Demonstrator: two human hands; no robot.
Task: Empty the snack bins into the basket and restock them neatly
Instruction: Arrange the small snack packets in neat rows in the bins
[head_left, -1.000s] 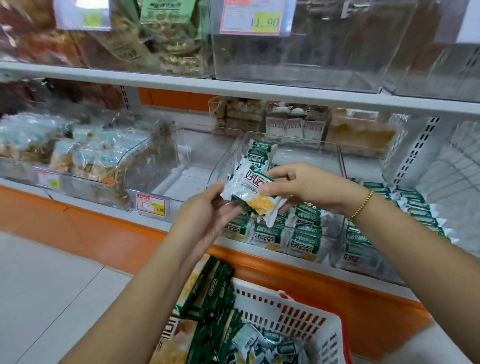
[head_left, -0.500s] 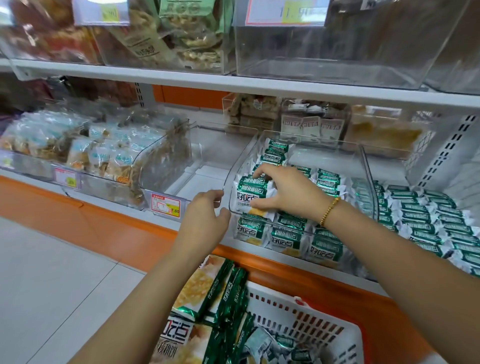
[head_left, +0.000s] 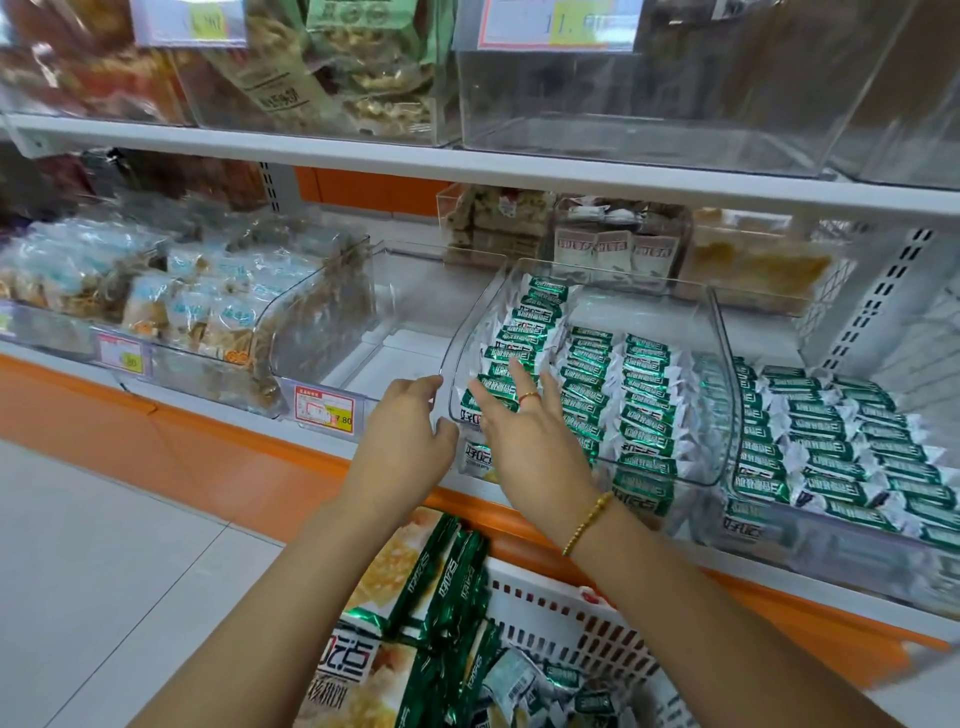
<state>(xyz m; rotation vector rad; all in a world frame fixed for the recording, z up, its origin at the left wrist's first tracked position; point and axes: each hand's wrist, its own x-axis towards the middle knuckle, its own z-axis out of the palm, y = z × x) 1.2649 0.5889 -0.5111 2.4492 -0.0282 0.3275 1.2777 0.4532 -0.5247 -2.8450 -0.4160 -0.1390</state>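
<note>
Its packet now set down, the right hand (head_left: 524, 441) is pressing straight, empty fingers onto the left row of green snack packets (head_left: 540, 312) in the centre clear bin (head_left: 639, 306), probably levelling them, while the left hand (head_left: 410, 431) is resting curled at the bin's front corner, grip unclear, above the bottom-centre basket (head_left: 545, 597).
</note>
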